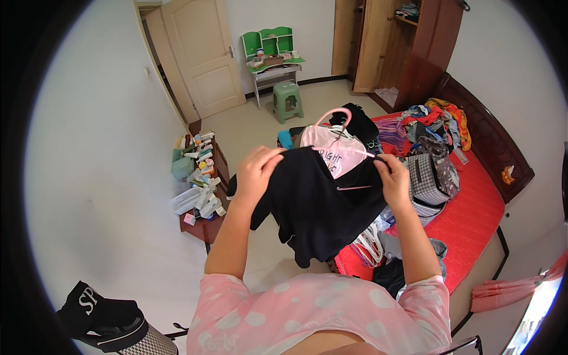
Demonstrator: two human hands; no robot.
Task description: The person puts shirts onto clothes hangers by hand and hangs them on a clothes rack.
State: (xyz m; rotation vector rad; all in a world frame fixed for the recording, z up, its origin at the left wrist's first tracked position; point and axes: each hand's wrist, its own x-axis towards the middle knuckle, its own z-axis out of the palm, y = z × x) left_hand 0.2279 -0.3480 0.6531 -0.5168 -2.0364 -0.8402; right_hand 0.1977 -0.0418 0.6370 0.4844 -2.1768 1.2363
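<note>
A black garment (310, 208) hangs in front of me, held up by both shoulders. My left hand (258, 171) pinches its left shoulder between thumb and fingers. At the other shoulder, my right hand (394, 179) grips the black cloth beside the end of a pink clothes hanger (341, 111). The hanger's hook stands up above the neckline, and part of its lower bar shows in the neck opening. Behind the garment, a pink printed shirt (335, 143) is partly hidden, with white hanger parts at its top.
A bed with a red mattress (475, 213) bears heaped clothes (437, 122), a houndstooth bag (426, 177) and white hangers (370, 244). On the left, a wooden cabinet (213, 230) holds bottles and boxes. A green stool (287, 100), a small desk (275, 62) and an open wardrobe (399, 57) stand farther back.
</note>
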